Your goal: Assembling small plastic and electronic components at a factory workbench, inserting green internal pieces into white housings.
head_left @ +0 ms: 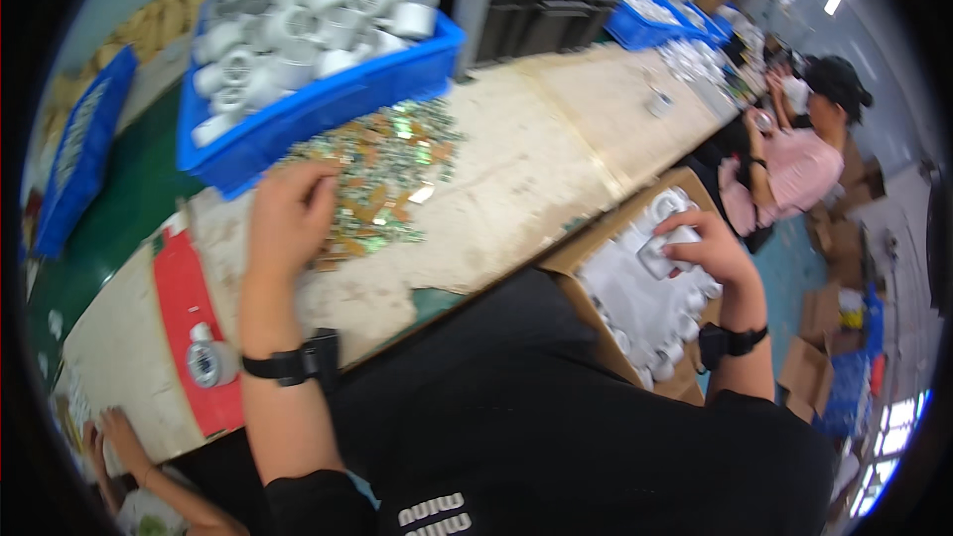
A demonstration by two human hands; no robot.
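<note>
My left hand is at the left edge of a spread pile of small flat green and orange circuit-board pieces on the table. Its fingers are curled in, and whatever they may hold is hidden. Over an open cardboard box at the table's near edge, my right hand grips a white plastic part between thumb and fingers. Inside the box lie a white sheet and several white round parts along its side.
Beyond the pile stands a blue bin heaped with white cylindrical housings. A white round part rests on a red strip at left. A person in pink sits at far right; another person's hands show at lower left.
</note>
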